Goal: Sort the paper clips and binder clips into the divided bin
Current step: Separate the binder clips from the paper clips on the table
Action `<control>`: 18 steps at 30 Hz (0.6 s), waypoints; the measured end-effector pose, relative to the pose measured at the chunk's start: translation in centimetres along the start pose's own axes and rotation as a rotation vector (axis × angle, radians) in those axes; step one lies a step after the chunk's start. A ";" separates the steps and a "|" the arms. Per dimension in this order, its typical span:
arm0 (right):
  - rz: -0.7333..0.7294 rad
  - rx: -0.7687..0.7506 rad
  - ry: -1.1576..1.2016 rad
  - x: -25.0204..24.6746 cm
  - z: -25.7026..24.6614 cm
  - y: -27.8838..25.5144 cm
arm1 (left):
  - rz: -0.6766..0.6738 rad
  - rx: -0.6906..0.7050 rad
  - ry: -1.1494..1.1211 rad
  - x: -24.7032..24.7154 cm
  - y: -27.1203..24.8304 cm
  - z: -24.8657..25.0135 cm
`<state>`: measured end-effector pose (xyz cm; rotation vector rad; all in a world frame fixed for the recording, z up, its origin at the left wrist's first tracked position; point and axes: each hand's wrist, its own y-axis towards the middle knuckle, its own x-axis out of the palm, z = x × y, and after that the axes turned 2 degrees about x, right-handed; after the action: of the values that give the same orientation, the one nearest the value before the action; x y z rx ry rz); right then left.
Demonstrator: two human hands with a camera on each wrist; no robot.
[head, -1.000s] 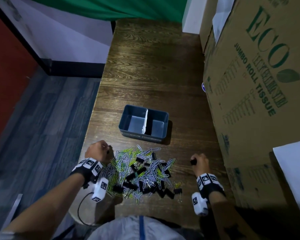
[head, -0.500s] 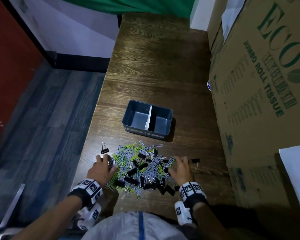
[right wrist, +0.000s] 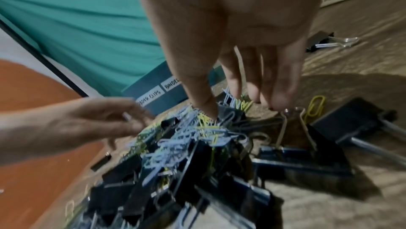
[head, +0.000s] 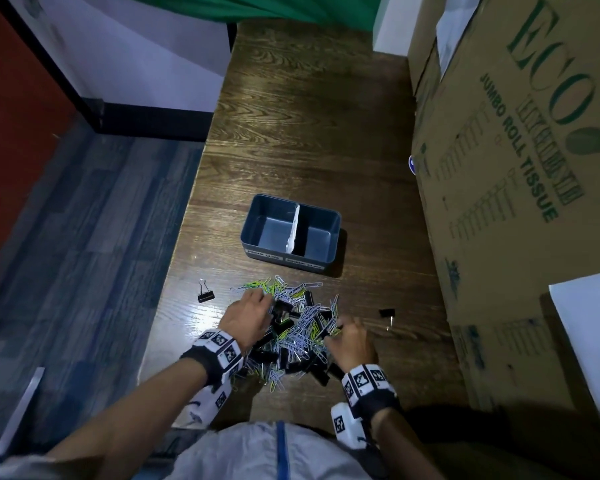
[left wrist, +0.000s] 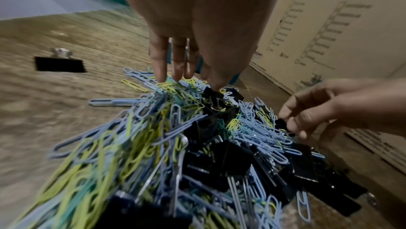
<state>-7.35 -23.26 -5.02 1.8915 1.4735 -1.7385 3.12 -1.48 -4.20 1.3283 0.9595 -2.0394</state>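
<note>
A heap of blue and yellow-green paper clips (head: 303, 318) mixed with black binder clips (head: 321, 374) lies on the wooden table in front of me. Behind it stands the dark blue divided bin (head: 253, 220) with a white divider; both halves show bare floor. My left hand (head: 265, 303) reaches down onto the heap's left side, and its fingertips (left wrist: 160, 74) touch paper clips. My right hand (head: 340, 323) reaches onto the right side. Its thumb (right wrist: 206, 109) rests on a black binder clip (right wrist: 230, 112) and nothing is lifted.
One binder clip (head: 205, 295) lies alone left of the heap and another (head: 386, 312) alone to its right. A tall cardboard box (head: 499, 202) walls the table's right side. The table's left edge (head: 187, 244) drops to the floor.
Both hands have come in from the sides onto the heap. The two single binder clips now lie where the hands were a second ago.
</note>
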 end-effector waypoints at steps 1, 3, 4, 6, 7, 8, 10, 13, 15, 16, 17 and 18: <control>-0.018 0.009 -0.017 0.2 -0.2 0.0 | -0.025 0.035 0.002 0.2 0.7 0.5; -0.010 0.004 -0.041 0.8 -0.4 -0.1 | -0.091 0.087 0.019 0.6 2.0 1.4; 0.007 0.002 -0.041 1.0 -0.5 -0.2 | -0.118 0.089 0.028 0.7 2.4 1.9; 0.040 0.015 -0.041 1.0 -0.8 -0.5 | -0.144 0.057 0.019 0.8 2.9 2.7; 0.052 0.021 -0.047 0.9 -1.0 -0.6 | -0.145 0.029 0.015 0.8 3.0 3.1; 0.063 0.018 -0.050 0.8 -1.2 -0.8 | -0.147 -0.005 0.013 0.7 3.1 3.5; 0.073 0.015 -0.045 0.7 -1.6 -1.1 | -0.147 -0.042 0.024 0.7 3.2 4.1; 0.059 0.004 -0.004 0.8 -2.0 -1.2 | -0.119 -0.046 0.033 1.0 3.2 4.4; 0.036 0.014 0.043 0.9 -2.2 -1.0 | -0.076 -0.037 -0.009 1.2 3.1 4.1; 0.023 0.028 0.068 0.9 -2.2 -0.8 | -0.044 -0.036 -0.037 1.2 3.0 3.8; 0.014 0.042 0.094 0.9 -2.3 -0.5 | -0.010 -0.035 -0.072 1.1 2.8 3.6; 0.007 0.051 0.121 0.8 -2.3 -0.2 | 0.020 -0.038 -0.120 0.9 2.6 3.3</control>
<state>-6.16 -21.13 -4.88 2.0585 1.4742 -1.7015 2.91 -5.69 -4.86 1.1773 0.9231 -2.0508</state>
